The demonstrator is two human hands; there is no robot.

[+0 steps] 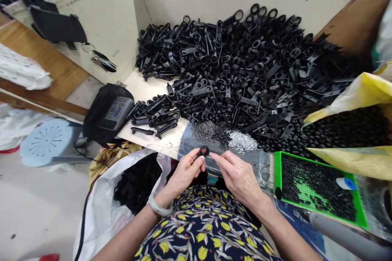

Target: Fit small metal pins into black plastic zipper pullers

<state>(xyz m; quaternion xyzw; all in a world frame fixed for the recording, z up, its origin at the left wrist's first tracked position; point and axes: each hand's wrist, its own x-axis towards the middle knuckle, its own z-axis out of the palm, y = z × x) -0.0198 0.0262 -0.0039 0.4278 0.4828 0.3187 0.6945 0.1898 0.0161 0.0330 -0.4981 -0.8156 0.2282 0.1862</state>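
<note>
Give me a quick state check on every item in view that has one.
Left hand: pinching black ringed part
Black ringed part: held
Right hand: fingers beside the ring, grip unclear
Yellow sack: open, black pieces inside
White sack: open, black parts inside
Green tray: partly covered with black bits
Silver pins: heaped
Keys: hanging

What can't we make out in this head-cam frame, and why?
Head view, rest of the black ringed part: covered by the left hand.
Head view, whether the right hand pinches a small piece: too small to tell.
Head view, what the blue mark on the black pouch reads: blurred, too small.
Head view, far side of the yellow sack: cut off by the right edge.
</note>
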